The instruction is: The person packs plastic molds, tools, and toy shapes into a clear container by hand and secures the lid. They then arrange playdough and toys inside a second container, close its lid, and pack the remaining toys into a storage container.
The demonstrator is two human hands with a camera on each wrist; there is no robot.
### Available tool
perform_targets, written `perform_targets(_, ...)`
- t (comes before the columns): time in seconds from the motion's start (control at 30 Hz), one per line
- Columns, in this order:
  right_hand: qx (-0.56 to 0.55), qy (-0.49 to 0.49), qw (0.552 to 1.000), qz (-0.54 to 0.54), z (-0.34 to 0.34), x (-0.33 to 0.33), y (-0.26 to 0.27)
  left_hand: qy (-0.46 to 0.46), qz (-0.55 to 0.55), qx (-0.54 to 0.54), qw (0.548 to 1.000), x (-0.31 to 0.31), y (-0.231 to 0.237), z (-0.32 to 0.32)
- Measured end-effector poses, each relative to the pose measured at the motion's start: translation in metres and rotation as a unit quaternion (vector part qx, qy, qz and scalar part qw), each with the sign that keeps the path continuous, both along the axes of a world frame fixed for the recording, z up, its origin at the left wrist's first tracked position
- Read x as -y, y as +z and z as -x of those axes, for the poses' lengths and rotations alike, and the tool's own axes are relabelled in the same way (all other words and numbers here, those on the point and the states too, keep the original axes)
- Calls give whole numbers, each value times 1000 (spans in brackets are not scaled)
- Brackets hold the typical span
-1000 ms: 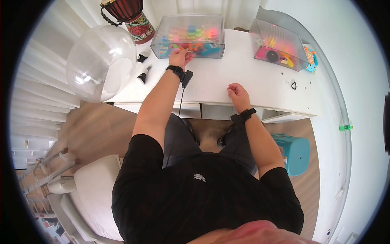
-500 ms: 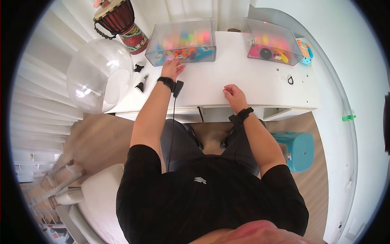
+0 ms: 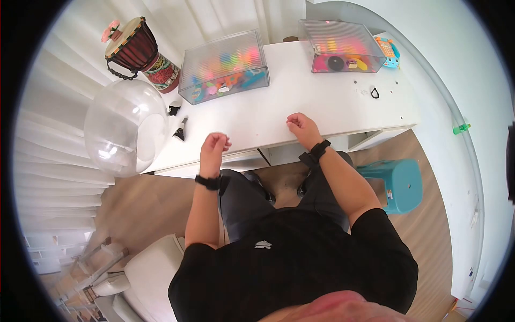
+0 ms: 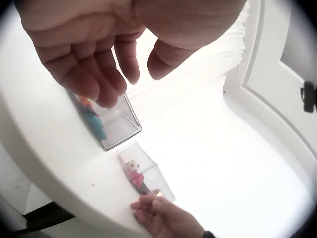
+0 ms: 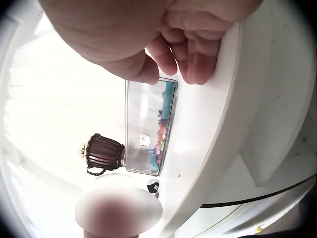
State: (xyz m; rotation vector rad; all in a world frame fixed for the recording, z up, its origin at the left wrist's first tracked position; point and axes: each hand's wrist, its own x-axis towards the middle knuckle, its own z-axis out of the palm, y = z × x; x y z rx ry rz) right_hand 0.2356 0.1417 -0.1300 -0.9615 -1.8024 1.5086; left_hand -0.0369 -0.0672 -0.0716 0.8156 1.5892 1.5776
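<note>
My left hand [image 3: 214, 150] is over the front edge of the white desk [image 3: 249, 115], its fingers loosely curled and nothing between them in the left wrist view. Further right, my right hand [image 3: 304, 129] hovers at the same edge; its fingers are also loosely bent and empty. Beyond the left hand stands a clear lidded box [image 3: 220, 61] with colourful toys inside. A second clear box [image 3: 346, 45], at the back right, holds toys too, among them a small football [image 4: 132, 166] seen in the left wrist view.
A drum [image 3: 142, 56] stands at the back left, with a large transparent globe [image 3: 115, 129] in front of it. Two small black-and-white items [image 3: 181, 130] lie beside the globe. A toy phone [image 3: 388, 52] and a black loop [image 3: 375, 93] are at the right. Below is a turquoise stool [image 3: 405, 188].
My left hand has drawn back from the front of the left box to the desk's near edge. The right hand has stayed near the edge. The head view has turned somewhat.
</note>
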Motion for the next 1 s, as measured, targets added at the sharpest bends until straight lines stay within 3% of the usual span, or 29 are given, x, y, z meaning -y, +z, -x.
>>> perform_targets(0.07, -2, -4, 1000, 6, 0, 0, 0, 3, 25, -31, 999, 21, -5, -9)
perform_targets(0.13, -105, -12, 985, 134, 0, -7, -2, 10, 30, -58, 998, 39, -16, -20)
perform_targets(0.17, -106, -11, 985, 134, -2, -14, 1, 11, 30, -59, 998, 48, -23, -24)
perform_targets(0.23, -211, -18, 903, 372, -14, -36, 9, -23, 91, -144, 985, 65, -34, -30)
perform_targets(0.27, -203, -46, 886, 414, -19, -54, 1, -19, 90, -144, 985, 72, -29, -36)
perform_targets(0.33, -213, -111, 875, 421, -35, -94, -4, -40, 118, -216, 968, 82, -13, -47)
perform_targets(0.5, -305, -254, 860, 322, -75, -197, 4, -44, 119, -240, 962, 100, -15, -53)
perform_targets(0.67, -264, -369, 845, 284, -86, -249, 30, -45, 118, -225, 966, 104, -17, -64)
perform_targets(1.0, -267, -337, 865, 261, -88, -303, 2, -41, 116, -297, 947, 122, -4, -67)
